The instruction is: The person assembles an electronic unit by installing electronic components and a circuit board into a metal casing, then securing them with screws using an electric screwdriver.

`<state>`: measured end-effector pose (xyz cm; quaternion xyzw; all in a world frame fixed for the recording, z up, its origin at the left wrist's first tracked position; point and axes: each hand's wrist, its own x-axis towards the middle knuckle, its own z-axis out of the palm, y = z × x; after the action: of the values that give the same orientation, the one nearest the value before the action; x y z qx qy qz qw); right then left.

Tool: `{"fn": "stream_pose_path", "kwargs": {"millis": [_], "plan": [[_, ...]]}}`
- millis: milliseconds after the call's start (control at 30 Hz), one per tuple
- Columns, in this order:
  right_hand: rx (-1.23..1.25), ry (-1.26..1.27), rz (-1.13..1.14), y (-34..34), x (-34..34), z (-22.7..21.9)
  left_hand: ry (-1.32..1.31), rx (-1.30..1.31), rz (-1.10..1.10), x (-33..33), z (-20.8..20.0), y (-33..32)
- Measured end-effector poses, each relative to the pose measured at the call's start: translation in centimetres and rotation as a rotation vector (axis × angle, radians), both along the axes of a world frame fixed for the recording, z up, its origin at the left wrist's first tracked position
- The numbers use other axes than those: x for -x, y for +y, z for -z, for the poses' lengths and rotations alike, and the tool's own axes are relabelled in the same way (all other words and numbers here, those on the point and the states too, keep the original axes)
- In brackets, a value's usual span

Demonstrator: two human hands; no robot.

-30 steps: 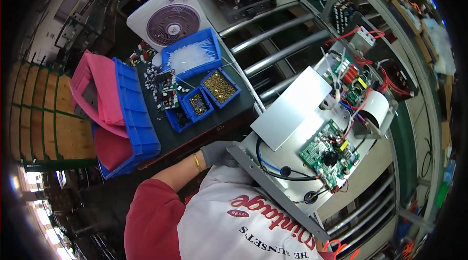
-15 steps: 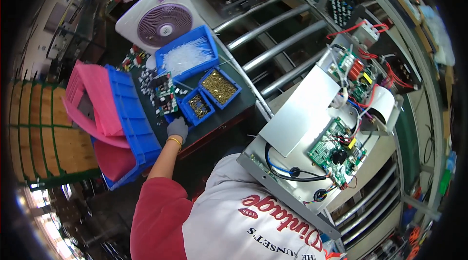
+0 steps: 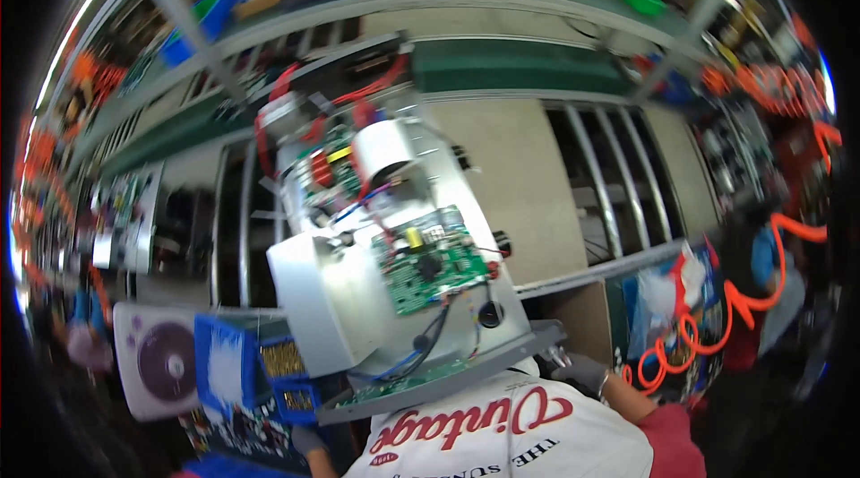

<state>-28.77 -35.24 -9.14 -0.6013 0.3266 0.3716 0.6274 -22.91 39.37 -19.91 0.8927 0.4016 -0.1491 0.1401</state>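
A metal chassis [image 3: 358, 317] with a green circuit board [image 3: 434, 272], wires and a white cylinder [image 3: 383, 151] lies in front of me, its grey front panel [image 3: 448, 377] against my body. My left hand [image 3: 306, 439], in a grey glove, is low at the left beside a small blue bin of brass-coloured small parts [image 3: 298, 401]; its fingers are blurred. At the panel's right end is my right hand [image 3: 582, 373], gloved and curled by a shiny metal piece [image 3: 557, 356]. What it grips is too blurred to name.
Left of the chassis stand a blue tray of white strips [image 3: 226, 361], another bin of brass-coloured parts [image 3: 282, 359] and a box fan [image 3: 164, 361]. An orange coiled hose [image 3: 690, 330] hangs at the right. Metal rollers [image 3: 596, 178] and a pale board [image 3: 493, 173] lie beyond.
The view has swung to the right, so the chassis now sits mid-picture. My right hand has come into sight. My left hand remains near the small parts bin.
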Motion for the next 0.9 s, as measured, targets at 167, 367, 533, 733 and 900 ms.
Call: {"fn": "stream_pose_path", "kwargs": {"millis": [167,367,533,733,900], "plan": [[0.016,0.051,0.048,2.6,-3.6,-8.0,-0.181,0.235,0.178,-11.3,-1.3,-1.0],[0.033,-0.108,0.178,4.2,-5.8,-10.4,-0.336,0.531,0.268,-17.2,-9.9,-4.4],[-0.044,-0.242,0.308,5.7,-8.8,-12.3,-0.468,0.765,0.271,-19.1,-20.3,-7.6],[0.002,-0.434,0.345,5.5,-9.7,-12.6,-0.564,1.03,0.31,-21.7,-32.7,-13.2],[-0.115,-0.483,0.439,6.0,-8.5,-15.8,-0.58,1.242,0.365,-24.4,-41.2,-21.4]]}}
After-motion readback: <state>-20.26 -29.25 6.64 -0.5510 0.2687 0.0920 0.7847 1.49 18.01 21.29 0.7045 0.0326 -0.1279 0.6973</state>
